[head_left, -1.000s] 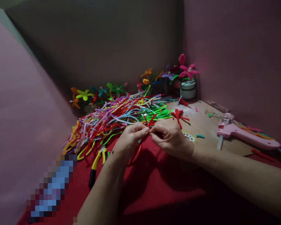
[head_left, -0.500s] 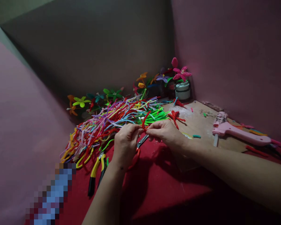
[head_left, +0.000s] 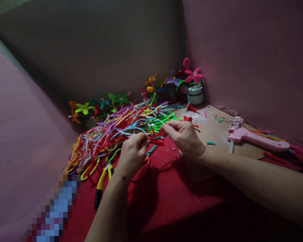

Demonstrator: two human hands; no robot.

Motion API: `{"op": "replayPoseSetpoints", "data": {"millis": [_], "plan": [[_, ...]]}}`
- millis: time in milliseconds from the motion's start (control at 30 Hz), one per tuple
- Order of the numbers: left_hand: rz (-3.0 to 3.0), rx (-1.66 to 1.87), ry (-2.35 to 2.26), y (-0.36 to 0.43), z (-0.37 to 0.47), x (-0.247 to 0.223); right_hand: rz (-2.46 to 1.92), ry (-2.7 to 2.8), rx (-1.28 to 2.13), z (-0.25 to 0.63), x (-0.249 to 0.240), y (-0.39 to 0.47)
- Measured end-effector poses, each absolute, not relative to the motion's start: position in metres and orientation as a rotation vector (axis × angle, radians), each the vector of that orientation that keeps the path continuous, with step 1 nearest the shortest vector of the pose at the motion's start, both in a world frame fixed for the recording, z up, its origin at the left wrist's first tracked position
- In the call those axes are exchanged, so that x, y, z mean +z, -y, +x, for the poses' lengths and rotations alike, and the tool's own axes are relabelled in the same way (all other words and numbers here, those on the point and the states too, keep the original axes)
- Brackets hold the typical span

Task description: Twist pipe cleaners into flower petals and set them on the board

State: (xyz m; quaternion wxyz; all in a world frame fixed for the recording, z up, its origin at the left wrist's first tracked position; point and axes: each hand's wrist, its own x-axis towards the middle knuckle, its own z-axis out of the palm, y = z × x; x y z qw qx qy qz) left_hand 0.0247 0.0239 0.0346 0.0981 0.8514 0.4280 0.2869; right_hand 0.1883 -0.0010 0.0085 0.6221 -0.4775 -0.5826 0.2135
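Between the fingertips of my left hand (head_left: 134,149) is a red pipe cleaner (head_left: 157,143), its fuzzy loose end sticking out to the right. My right hand (head_left: 184,136) is closed in a pinch a little to the right and higher, where a red strand seems to run up to its fingertips. Below the hands lie scissors (head_left: 150,151) with red handles, partly hidden by my left hand. Behind them spreads a big heap of multicoloured pipe cleaners (head_left: 116,129), with a bright green bundle (head_left: 164,122) at its right side.
Yellow-and-black pliers (head_left: 100,185) lie left of my left forearm on the red tabletop (head_left: 176,198). A pink glue gun (head_left: 260,139) rests on a brown board (head_left: 217,124) at right. Pipe-cleaner flowers (head_left: 84,108) and a pale pot (head_left: 195,95) stand along the back wall.
My hands have drawn apart, the right one moving slightly right and up. The red strand that stood upright between them now lies lower and nearly level. The view has shifted slightly.
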Motion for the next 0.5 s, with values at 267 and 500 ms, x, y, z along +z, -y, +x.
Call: {"op": "replayPoseSetpoints", "data": {"millis": [267, 500], "plan": [[2.471, 0.658, -1.130, -0.0243, 0.0229, 0.0367, -1.052, 1.745, 0.982, 0.1962, 0.0135, -0.0069], [2.242, 0.688, -1.120, -0.0247, 0.0272, 0.0336, -1.077, 1.678, 1.226, 0.1965, 0.0076, -0.0077]]}}
